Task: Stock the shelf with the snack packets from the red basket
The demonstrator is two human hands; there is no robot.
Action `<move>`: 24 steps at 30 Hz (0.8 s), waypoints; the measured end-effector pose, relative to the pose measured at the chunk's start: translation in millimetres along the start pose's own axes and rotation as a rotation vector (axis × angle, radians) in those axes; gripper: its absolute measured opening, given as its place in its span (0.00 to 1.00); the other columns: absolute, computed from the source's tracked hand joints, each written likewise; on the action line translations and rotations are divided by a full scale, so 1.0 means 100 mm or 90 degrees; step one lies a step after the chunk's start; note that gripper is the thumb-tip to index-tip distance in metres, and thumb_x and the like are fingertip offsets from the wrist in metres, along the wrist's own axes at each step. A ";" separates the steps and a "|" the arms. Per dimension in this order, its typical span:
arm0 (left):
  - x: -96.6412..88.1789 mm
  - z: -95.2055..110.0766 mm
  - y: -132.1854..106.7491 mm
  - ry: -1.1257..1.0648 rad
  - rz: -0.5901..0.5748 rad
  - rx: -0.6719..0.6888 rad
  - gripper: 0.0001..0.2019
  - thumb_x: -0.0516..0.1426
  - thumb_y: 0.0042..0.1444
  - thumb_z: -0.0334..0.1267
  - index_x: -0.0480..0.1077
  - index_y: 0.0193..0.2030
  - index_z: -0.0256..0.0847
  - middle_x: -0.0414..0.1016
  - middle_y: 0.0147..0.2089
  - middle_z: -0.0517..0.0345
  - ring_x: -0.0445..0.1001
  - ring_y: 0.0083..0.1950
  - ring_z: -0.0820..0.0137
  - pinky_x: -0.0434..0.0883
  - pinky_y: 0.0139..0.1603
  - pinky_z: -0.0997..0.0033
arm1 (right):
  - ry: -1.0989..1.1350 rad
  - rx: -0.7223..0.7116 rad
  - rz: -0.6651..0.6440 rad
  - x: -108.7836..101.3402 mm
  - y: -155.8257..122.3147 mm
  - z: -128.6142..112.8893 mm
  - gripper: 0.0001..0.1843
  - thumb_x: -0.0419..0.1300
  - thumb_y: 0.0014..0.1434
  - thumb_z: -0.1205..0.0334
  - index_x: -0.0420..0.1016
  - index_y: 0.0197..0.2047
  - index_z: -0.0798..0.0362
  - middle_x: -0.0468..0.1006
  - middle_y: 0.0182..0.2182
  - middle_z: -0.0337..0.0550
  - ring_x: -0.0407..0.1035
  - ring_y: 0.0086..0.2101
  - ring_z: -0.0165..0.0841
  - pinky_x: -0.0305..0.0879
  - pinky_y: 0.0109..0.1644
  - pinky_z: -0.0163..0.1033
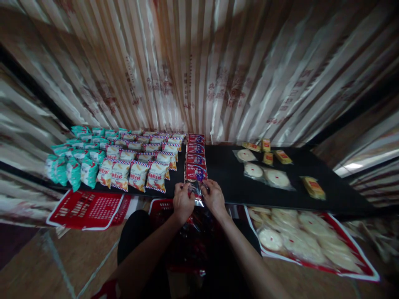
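A small shiny snack packet with a clear lower end lies at the front edge of the black shelf. My left hand pinches its left side. The right side is gripped by my right hand, its thumb and fingers closed. Just beyond my fingertips a column of red packets with blue pictures runs back toward the curtain, overlapping one another. Left of it stand rows of white shrimp-picture bags, upright and close together. Below my hands, a red basket sits between my knees with dark, shiny packets in it.
Teal bags fill the shelf's left end. On the right lie round white wafers in clear wrap and yellow packets. Below are a basket of wrapped round wafers and a red basket. A printed curtain hangs behind.
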State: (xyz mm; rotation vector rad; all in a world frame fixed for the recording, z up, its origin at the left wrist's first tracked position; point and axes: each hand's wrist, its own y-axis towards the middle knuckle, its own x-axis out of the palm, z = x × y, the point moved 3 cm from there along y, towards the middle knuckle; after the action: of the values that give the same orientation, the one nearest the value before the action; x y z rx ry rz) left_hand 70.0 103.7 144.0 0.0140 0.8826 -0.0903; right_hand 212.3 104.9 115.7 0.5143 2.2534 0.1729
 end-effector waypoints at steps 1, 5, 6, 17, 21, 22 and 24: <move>0.00 0.00 0.00 0.006 -0.001 0.002 0.20 0.53 0.54 0.33 0.67 0.55 0.39 0.64 0.53 0.48 0.67 0.54 0.65 0.65 0.57 0.71 | -0.014 -0.004 0.006 0.00 -0.01 -0.01 0.19 0.51 0.58 0.57 0.76 0.45 0.57 0.73 0.45 0.55 0.67 0.46 0.43 0.65 0.51 0.49; -0.01 0.01 0.00 0.015 0.006 0.006 0.19 0.53 0.55 0.34 0.67 0.55 0.39 0.62 0.55 0.47 0.65 0.57 0.64 0.64 0.57 0.70 | -0.046 -0.016 0.030 0.00 -0.03 -0.04 0.20 0.51 0.58 0.56 0.75 0.49 0.55 0.71 0.51 0.54 0.63 0.50 0.44 0.62 0.54 0.51; 0.00 0.01 0.01 0.017 0.006 0.008 0.19 0.54 0.55 0.35 0.67 0.55 0.39 0.62 0.56 0.47 0.65 0.58 0.64 0.64 0.58 0.70 | -0.050 -0.015 0.028 0.00 -0.04 -0.04 0.21 0.52 0.57 0.55 0.75 0.49 0.56 0.71 0.52 0.54 0.63 0.51 0.44 0.62 0.55 0.50; -0.04 0.10 -0.06 0.080 0.065 0.091 0.22 0.53 0.55 0.34 0.64 0.58 0.38 0.60 0.61 0.44 0.56 0.64 0.56 0.57 0.64 0.57 | -0.001 -0.018 0.018 0.01 -0.10 0.03 0.25 0.51 0.58 0.53 0.72 0.53 0.57 0.68 0.56 0.56 0.60 0.56 0.45 0.58 0.58 0.53; -0.03 0.28 -0.03 0.062 0.062 0.171 0.22 0.50 0.57 0.34 0.63 0.59 0.36 0.51 0.68 0.44 0.41 0.71 0.55 0.50 0.67 0.53 | 0.030 -0.013 0.025 0.02 -0.15 0.05 0.25 0.51 0.57 0.55 0.72 0.53 0.57 0.68 0.56 0.56 0.59 0.57 0.44 0.58 0.59 0.53; -0.02 0.33 0.00 0.061 0.055 0.185 0.22 0.50 0.58 0.34 0.63 0.60 0.37 0.50 0.69 0.46 0.39 0.71 0.55 0.49 0.67 0.53 | 0.037 -0.012 0.029 0.03 -0.16 0.06 0.25 0.51 0.56 0.55 0.71 0.54 0.57 0.67 0.57 0.55 0.59 0.57 0.44 0.58 0.59 0.53; 0.02 0.40 0.09 0.071 0.041 0.201 0.23 0.50 0.58 0.36 0.62 0.61 0.39 0.49 0.70 0.48 0.37 0.72 0.55 0.47 0.68 0.51 | 0.047 -0.016 0.028 0.05 -0.17 0.09 0.25 0.51 0.56 0.57 0.71 0.54 0.56 0.67 0.57 0.56 0.59 0.57 0.44 0.58 0.58 0.54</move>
State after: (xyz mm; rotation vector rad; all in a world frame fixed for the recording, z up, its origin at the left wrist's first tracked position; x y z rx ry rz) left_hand 102.8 110.9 167.6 0.3444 0.9707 -0.1699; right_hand 210.9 90.9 101.1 0.5517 2.3092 0.2453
